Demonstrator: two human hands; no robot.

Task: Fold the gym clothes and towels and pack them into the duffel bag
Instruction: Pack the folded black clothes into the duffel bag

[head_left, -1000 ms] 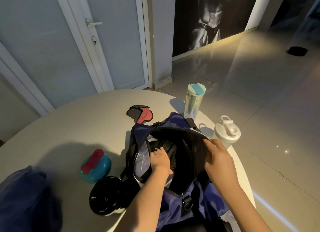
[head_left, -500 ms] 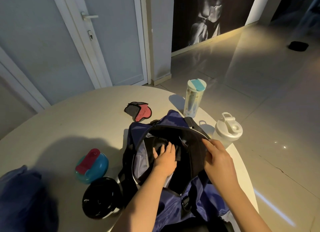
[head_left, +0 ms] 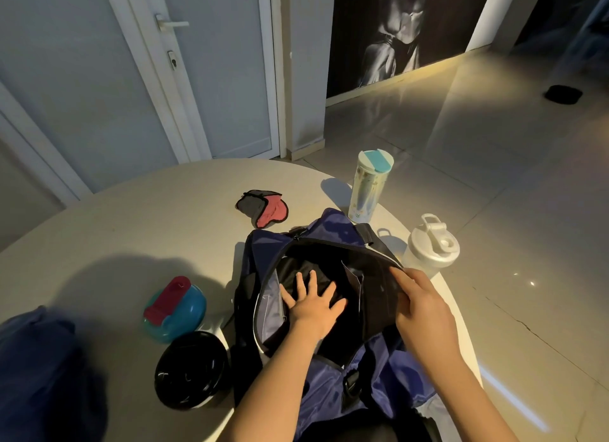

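Observation:
A blue duffel bag [head_left: 333,230] lies unzipped on the round table [head_left: 131,237], its mouth towards me. Inside it sits dark folded clothing [head_left: 296,272]. My left hand [head_left: 311,305] lies flat on that clothing with its fingers spread wide. My right hand [head_left: 420,305] pinches the bag's right rim and holds the opening apart. A dark blue garment [head_left: 39,366] is bunched at the table's near left edge. A small grey and red cloth piece [head_left: 263,207] lies beyond the bag.
A tall clear tumbler with a teal lid [head_left: 369,184] and a white shaker bottle [head_left: 431,247] stand right of the bag near the table edge. A teal and red container [head_left: 176,306] and a black bowl [head_left: 191,369] sit left of it. Doors stand behind the table.
My left hand has gone from curled inside the bag to flat with fingers spread on the dark clothing. My right hand has kept its hold on the bag's rim.

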